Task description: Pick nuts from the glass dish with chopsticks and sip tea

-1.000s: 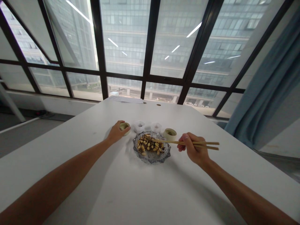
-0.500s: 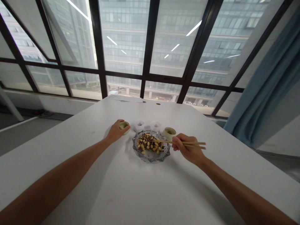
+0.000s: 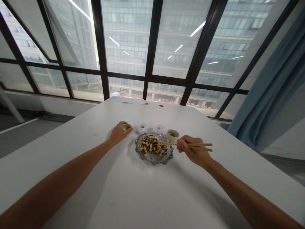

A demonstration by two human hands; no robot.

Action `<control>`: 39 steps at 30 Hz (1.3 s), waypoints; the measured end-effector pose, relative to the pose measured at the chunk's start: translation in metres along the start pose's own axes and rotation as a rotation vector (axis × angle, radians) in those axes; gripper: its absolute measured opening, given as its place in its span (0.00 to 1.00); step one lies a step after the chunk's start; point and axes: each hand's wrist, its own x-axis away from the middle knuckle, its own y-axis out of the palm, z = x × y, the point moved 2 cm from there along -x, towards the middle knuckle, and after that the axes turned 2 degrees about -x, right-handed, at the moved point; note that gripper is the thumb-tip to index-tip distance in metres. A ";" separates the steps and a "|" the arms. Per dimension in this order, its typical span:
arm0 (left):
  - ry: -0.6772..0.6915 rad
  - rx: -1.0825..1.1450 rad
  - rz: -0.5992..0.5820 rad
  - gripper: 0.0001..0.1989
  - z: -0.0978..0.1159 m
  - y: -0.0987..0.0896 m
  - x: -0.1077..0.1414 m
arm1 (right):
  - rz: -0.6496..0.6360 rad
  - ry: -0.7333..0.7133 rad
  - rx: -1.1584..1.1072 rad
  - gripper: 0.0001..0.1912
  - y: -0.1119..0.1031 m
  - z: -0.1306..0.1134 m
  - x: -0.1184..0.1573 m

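A scalloped glass plate [image 3: 154, 160] holds a heap of seeds or nuts [image 3: 149, 144], some pale and some dark. To its upper left, my left hand [image 3: 119, 133] is wrapped round a small green cup [image 3: 126, 128] standing on the table. My right hand [image 3: 192, 149], right of the plate, grips a pair of wooden chopsticks [image 3: 200, 145]; their tips reach over the heap, and whether they pinch a piece is too small to tell. Another green cup [image 3: 172, 135] stands at the plate's upper right.
Two small white containers [image 3: 141, 127] [image 3: 158, 128] stand behind the plate on the white table [image 3: 114, 197]. Papers [image 3: 127, 100] lie at the table's far edge. Beyond are tall windows, with a blue curtain [image 3: 267, 82] at the right.
My right hand and the chopsticks have shifted slightly to the right, their tips still over the heap. My left hand has stayed on the cup.
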 end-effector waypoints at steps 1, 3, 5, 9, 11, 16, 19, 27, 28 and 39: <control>-0.001 -0.003 -0.001 0.30 0.000 0.000 0.000 | -0.013 -0.012 0.005 0.28 0.001 -0.001 0.000; 0.001 -0.002 -0.002 0.30 0.001 0.000 0.000 | -0.034 -0.023 -0.001 0.27 0.003 -0.001 0.000; 0.009 0.005 0.000 0.30 0.001 -0.001 0.000 | -0.044 -0.030 -0.001 0.26 0.004 0.000 0.000; 0.009 0.003 -0.005 0.31 0.001 -0.001 0.000 | -0.035 -0.056 -0.002 0.24 0.003 0.003 0.002; 0.003 -0.004 -0.004 0.31 0.000 0.000 0.000 | -0.018 -0.062 -0.012 0.25 0.002 0.005 0.002; 0.002 -0.002 0.005 0.30 -0.001 0.001 0.000 | 0.024 -0.024 -0.049 0.25 0.000 0.011 0.003; 0.003 -0.003 0.011 0.29 -0.002 0.001 -0.001 | 0.011 -0.017 -0.065 0.25 -0.001 0.012 0.001; 0.013 -0.009 0.016 0.29 0.000 0.000 0.000 | -0.032 -0.078 0.022 0.22 -0.001 0.004 -0.001; 0.014 -0.005 0.014 0.29 0.000 0.000 0.000 | -0.035 -0.082 0.031 0.22 0.000 0.003 -0.001; 0.002 0.004 0.011 0.31 -0.001 0.001 -0.001 | 0.000 0.011 -0.090 0.24 -0.001 0.004 0.000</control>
